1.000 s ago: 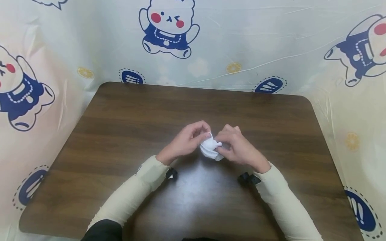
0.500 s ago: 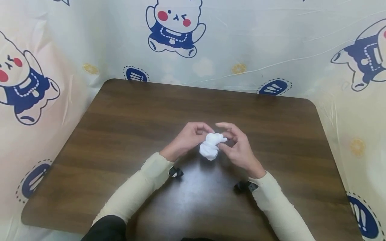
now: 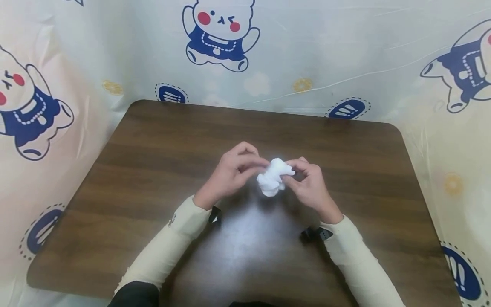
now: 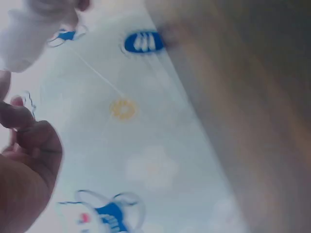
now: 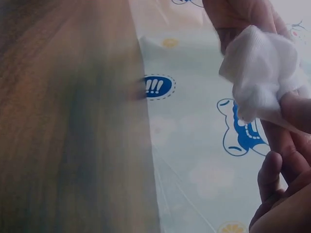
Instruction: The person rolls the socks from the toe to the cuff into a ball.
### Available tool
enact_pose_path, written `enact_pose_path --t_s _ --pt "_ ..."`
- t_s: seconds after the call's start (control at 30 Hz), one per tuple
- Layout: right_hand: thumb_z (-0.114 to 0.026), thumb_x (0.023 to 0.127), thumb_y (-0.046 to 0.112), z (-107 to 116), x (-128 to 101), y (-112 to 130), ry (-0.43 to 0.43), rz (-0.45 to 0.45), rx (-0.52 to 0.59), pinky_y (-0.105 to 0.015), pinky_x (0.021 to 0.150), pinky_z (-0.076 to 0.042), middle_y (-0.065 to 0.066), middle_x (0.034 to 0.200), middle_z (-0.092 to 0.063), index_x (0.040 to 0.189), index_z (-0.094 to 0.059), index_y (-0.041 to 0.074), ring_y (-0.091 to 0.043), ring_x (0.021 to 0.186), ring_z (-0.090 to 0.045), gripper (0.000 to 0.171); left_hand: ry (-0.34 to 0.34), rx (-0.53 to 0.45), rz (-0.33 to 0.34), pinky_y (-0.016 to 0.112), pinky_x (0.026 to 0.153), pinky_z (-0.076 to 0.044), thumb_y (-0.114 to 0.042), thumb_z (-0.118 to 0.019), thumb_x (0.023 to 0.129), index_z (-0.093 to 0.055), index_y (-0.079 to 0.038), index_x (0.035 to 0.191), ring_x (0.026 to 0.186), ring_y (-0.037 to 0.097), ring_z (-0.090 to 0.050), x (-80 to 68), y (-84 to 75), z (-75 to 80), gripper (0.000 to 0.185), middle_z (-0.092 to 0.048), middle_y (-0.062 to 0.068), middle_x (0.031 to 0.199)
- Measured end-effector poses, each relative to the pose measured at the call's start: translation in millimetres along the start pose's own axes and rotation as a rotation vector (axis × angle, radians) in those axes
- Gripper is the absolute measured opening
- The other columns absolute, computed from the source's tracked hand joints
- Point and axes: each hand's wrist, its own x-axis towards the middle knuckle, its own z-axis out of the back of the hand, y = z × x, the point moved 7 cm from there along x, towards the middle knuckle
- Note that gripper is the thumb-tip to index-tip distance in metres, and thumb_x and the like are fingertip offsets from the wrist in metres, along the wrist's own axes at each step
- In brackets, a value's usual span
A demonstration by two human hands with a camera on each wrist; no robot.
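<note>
Left edge first: a cartoon-bear backdrop (image 3: 30, 111) is hanging round the table, w/ more bears & blue badges running across the back. The dark wood table (image 3: 134, 179) is sitting in front of it, glare showing on the near middle.

Moving in, the left hand (image 3: 230, 172) is hovering above the table centre, fingers curled in toward the white cloth wad (image 3: 274, 177). Fingertips look to be pinching its left side, but the contact spot is small in the head view & the left wrist view is blurred, so that grip is a judgement. A black strap is sitting at that wrist, cream sleeve (image 3: 168, 247) running back toward the body.

Centre: the wad is being held up off the wood, between both hands, bunched & lumpy, not flat. In the right wrist view it's showing as a crumpled white ball (image 5: 260, 80) gripped from above & below.

Right of it, the right hand (image 3: 310, 185) is gripping the wad, thumb & fingers curled round its right side; right wrist view is confirming the pinch.

Step in hand, as I read it: working a small cloth w/ both hands, prob. kneading or bunching it mid-air. Can't tell whether it's being rolled tighter or opened out. Next move is calling for one hand to keep a firm pinch while the other re-grips, w/out letting the wad slip to the table.
</note>
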Motion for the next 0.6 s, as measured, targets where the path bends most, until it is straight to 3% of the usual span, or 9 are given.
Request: enact_pose_path --t_s 0.1,0.17,0.33,0.47,0.6 --pt "-0.075 0.078 -0.019 -1.0 2.6 4.0 0.020 0.003 0.000 -0.021 0.066 -0.049 -0.015 0.083 -0.065 0.096 -0.071 -0.010 -0.015 0.080 -0.053 0.021 0.010 0.165 -0.243 0.023 0.069 -0.048 -0.002 -0.081 0.084 -0.079 -0.008 0.105 0.080 0.015 -0.054 -0.4 -19.4 1.3 0.022 -0.056 0.005 0.098" --pt "-0.073 0.078 -0.020 -1.3 3.3 9.8 0.033 -0.008 -0.003 -0.021 0.067 -0.048 -0.019 0.084 -0.065 0.097 -0.070 -0.012 -0.015 0.080 -0.052 0.020 0.015 0.217 -0.308 0.022 0.068 -0.049 -0.002 -0.082 0.083 -0.079 -0.007 0.103 0.077 0.015 -0.055 -1.2 -25.2 0.1 0.022 -0.057 0.007 0.098" --pt "-0.074 0.079 -0.018 -1.6 0.1 -15.7 0.027 -0.022 0.008 -0.023 0.068 -0.048 -0.017 0.087 -0.066 0.100 -0.071 -0.009 -0.019 0.082 -0.051 0.023 0.064 0.240 -0.353 0.021 0.075 -0.053 0.000 -0.078 0.086 -0.072 -0.003 0.100 0.082 0.016 -0.059 -1.4 -29.9 -7.2 0.016 -0.059 0.007 0.104" --pt "-0.074 0.081 -0.015 0.3 -0.1 -26.2 0.007 -0.054 0.024 -0.024 0.068 -0.050 -0.014 0.089 -0.067 0.099 -0.071 -0.006 -0.019 0.082 -0.054 0.020 0.090 0.152 -0.340 0.026 0.087 -0.053 0.005 -0.073 0.089 -0.063 0.000 0.105 0.094 0.019 -0.060 -3.1 -28.0 -13.8 0.019 -0.062 0.010 0.110" --pt "-0.070 0.087 -0.010 0.8 1.3 -32.9 0.015 -0.108 0.077 -0.028 0.071 -0.053 -0.015 0.095 -0.069 0.101 -0.069 -0.007 -0.021 0.083 -0.059 0.015 0.059 0.075 -0.334 0.029 0.088 -0.053 0.011 -0.070 0.087 -0.060 0.001 0.106 0.094 0.020 -0.061 -6.0 -25.7 -14.8 0.024 -0.064 0.011 0.106"
